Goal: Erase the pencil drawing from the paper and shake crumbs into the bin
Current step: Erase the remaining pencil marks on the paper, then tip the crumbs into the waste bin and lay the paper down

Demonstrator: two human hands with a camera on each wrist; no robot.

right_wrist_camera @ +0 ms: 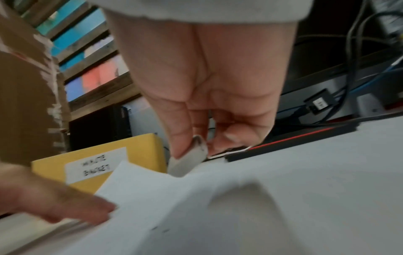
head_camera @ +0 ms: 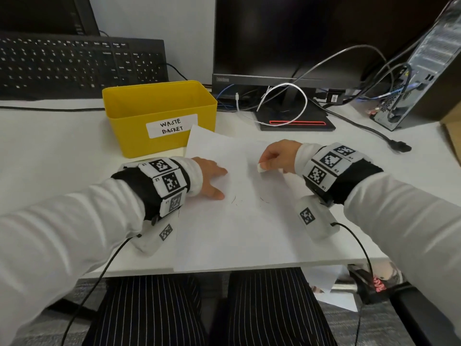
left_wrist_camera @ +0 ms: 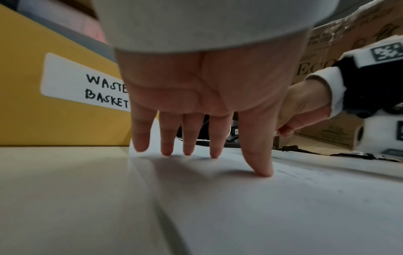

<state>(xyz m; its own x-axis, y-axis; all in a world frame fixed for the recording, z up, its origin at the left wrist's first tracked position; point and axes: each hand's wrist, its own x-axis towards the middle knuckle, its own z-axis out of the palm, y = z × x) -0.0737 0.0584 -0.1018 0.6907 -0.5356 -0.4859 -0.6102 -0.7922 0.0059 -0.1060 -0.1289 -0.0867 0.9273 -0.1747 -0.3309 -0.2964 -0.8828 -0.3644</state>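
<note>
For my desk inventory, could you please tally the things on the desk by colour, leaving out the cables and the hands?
Yellow: 1, the waste basket
White: 2, the paper and the eraser
Black: 4, the keyboard, two monitors and the computer tower
Total: 7

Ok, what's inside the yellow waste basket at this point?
The head view shows only the far inner walls of the yellow plastic waste basket, bare yellow, with nothing visible against them. Its front wall hides the floor, so whether any crumbs lie there cannot be told.
</note>
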